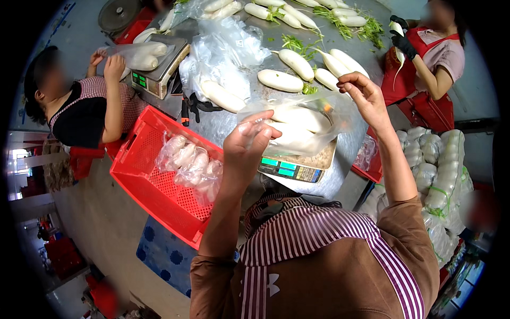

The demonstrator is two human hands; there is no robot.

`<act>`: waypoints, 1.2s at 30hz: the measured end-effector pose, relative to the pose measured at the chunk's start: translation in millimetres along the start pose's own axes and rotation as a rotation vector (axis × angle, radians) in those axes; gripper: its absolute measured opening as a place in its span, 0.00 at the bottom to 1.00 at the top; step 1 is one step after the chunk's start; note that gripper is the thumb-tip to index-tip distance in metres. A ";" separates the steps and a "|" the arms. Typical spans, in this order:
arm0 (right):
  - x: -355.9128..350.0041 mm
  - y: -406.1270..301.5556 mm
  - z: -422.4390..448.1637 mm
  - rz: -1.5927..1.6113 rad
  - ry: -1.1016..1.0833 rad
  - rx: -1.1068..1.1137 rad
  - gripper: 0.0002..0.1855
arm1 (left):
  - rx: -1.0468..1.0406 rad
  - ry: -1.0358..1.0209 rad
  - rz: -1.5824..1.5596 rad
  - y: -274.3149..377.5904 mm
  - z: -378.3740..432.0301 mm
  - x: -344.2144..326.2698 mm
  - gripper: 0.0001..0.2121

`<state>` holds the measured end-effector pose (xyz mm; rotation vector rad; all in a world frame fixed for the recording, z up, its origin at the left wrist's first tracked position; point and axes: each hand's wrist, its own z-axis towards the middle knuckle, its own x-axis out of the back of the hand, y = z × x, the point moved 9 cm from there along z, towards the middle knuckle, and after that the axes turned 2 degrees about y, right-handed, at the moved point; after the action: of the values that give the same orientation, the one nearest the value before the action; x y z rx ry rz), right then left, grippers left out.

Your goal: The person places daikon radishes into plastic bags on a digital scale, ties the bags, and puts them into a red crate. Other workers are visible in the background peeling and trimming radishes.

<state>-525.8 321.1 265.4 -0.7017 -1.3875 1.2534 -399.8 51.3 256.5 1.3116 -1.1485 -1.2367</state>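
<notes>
A clear plastic bag (346,111) with two white daikon radishes (297,115) inside lies over a digital scale (324,159) with lit green displays. My left hand (249,139) grips the bag's left end, fingers and thumb on the film. At the upper right corner of the bag, my right hand (365,97) pinches its edge between thumb and fingers. Just beyond the bag, loose daikon (280,80) lie on the metal table (205,123). The bag covers most of the scale's pan.
A red plastic crate (133,159) holding bagged daikon (191,159) stands at my left. Thin plastic bags (223,52) are heaped on the table near a second scale (159,85), where a co-worker handles a bag. Another person in black gloves holds a daikon (398,52). Wrapped daikon (438,171) are stacked at right.
</notes>
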 end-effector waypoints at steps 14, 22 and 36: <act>35.5 138.8 -65.7 -0.505 0.273 -0.435 0.31 | 0.028 0.007 -0.021 -5.6 -8.1 8.2 0.15; 17.9 89.9 -85.5 0.430 0.221 -0.420 0.10 | -0.042 0.012 -0.295 24.1 10.9 2.7 0.06; -44.1 -11.3 -97.0 0.724 0.081 -0.218 0.12 | 0.130 -0.255 -0.263 -16.4 -13.2 -92.5 0.14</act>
<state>-421.1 306.4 247.9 -1.4780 -1.2501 1.6061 -390.2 145.4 248.9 1.4679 -1.2815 -1.5788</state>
